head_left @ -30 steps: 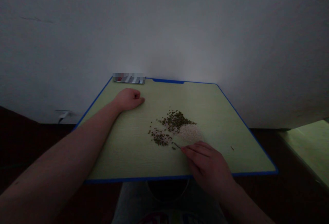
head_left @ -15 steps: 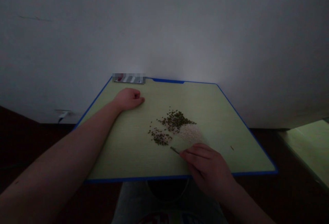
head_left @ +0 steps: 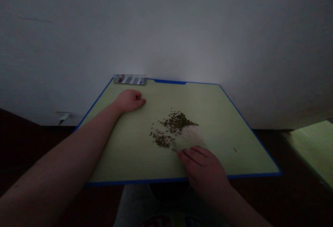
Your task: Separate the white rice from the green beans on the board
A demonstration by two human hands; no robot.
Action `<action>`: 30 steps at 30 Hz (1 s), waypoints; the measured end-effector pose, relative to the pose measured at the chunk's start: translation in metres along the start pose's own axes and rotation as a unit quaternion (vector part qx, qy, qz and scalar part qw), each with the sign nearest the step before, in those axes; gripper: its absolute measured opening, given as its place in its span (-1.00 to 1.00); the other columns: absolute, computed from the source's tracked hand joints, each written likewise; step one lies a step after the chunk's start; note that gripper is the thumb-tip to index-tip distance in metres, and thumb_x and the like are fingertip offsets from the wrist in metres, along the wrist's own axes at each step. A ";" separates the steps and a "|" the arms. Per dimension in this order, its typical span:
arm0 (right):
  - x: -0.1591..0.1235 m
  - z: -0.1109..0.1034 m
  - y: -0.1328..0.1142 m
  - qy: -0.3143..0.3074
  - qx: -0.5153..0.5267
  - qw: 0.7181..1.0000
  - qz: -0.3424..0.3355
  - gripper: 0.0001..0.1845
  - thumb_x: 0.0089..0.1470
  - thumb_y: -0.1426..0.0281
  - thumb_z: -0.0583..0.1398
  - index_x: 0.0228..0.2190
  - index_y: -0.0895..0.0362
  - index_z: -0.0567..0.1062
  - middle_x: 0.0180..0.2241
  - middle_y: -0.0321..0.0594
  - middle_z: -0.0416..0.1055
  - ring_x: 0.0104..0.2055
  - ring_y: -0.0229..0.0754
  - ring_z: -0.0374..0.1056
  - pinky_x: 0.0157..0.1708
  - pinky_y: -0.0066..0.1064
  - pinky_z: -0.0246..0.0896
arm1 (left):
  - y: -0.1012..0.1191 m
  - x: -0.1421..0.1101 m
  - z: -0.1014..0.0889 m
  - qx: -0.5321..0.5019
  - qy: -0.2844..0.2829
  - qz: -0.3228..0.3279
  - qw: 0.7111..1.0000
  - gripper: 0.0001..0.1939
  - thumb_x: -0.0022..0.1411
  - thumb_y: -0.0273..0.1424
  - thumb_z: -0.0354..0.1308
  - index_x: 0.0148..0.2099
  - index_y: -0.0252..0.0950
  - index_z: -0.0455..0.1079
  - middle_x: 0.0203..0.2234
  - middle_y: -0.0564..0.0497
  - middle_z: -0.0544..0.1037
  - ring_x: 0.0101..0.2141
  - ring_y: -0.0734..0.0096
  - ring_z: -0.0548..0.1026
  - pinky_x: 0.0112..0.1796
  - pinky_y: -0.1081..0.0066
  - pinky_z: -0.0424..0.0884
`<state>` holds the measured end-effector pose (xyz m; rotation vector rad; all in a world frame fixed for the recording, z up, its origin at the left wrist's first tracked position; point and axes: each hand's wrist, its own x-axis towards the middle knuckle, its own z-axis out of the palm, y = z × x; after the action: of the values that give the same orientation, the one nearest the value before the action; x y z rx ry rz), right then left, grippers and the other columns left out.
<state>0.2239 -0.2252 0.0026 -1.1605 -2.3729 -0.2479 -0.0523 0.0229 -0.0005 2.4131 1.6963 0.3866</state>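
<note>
My left hand (head_left: 130, 100) rests on the board at the left in a loose fist, with nothing visible in it. At the front, my right hand (head_left: 200, 162) pinches a thin, dark metal-looking tool (head_left: 174, 149), possibly tweezers. Only its blurred tip shows; the fingers hide the rest. That tip is by the near edge of a patch of small green beans (head_left: 161, 139) mixed with pale grains. Just beyond my right fingers lies a heap of pale, rice-like grains (head_left: 193, 134). Behind it spread more loose green beans (head_left: 179, 120).
The pale yellow board (head_left: 125, 161) has a blue rim. A flat, partly pixelated object (head_left: 131, 80) lies at its far left corner. A small brown sliver (head_left: 235, 149) is on the right. The white wall (head_left: 166, 29) stands behind; a cable plug (head_left: 62, 117) shows at left.
My right hand has shifted slightly left with the tool, and less of the tool shows past the fingers. My left hand and the piles look the same.
</note>
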 end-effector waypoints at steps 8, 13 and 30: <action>-0.003 -0.008 0.012 0.001 0.003 1.000 0.030 -0.64 0.14 0.63 0.05 -0.20 0.27 0.62 -0.29 -0.07 0.63 -0.32 -0.08 0.50 -0.25 -0.27 0.52 | -0.002 0.000 0.001 0.005 0.004 0.004 1.000 -0.63 0.10 -0.10 0.09 -0.59 -0.21 0.15 -0.70 0.08 0.22 -0.58 0.43 0.16 -0.49 0.32 0.02; -0.009 -0.012 0.012 -0.010 0.033 0.999 0.038 -0.67 0.16 0.58 0.06 -0.18 0.28 0.61 -0.29 -0.03 0.62 -0.31 -0.04 0.49 -0.27 -0.20 0.54 | 0.001 -0.001 -0.001 0.009 0.004 -0.003 1.000 -0.65 0.09 -0.10 0.08 -0.58 -0.21 0.20 -0.71 0.06 0.23 -0.56 0.39 0.19 -0.48 0.32 0.04; 0.019 -0.012 0.030 -0.055 0.226 0.959 0.161 -0.73 0.19 0.51 0.12 -0.20 0.14 0.62 -0.30 -0.17 0.63 -0.27 -0.14 0.54 -0.24 -0.31 0.45 | -0.003 0.001 0.002 0.011 0.004 0.003 1.000 -0.62 0.12 -0.08 0.08 -0.58 -0.21 0.19 -0.69 0.06 0.25 -0.56 0.40 0.20 -0.48 0.33 0.05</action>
<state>0.2410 -0.1978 0.0211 -1.3231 -2.1237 0.4557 -0.0542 0.0244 -0.0029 2.4347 1.7053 0.3805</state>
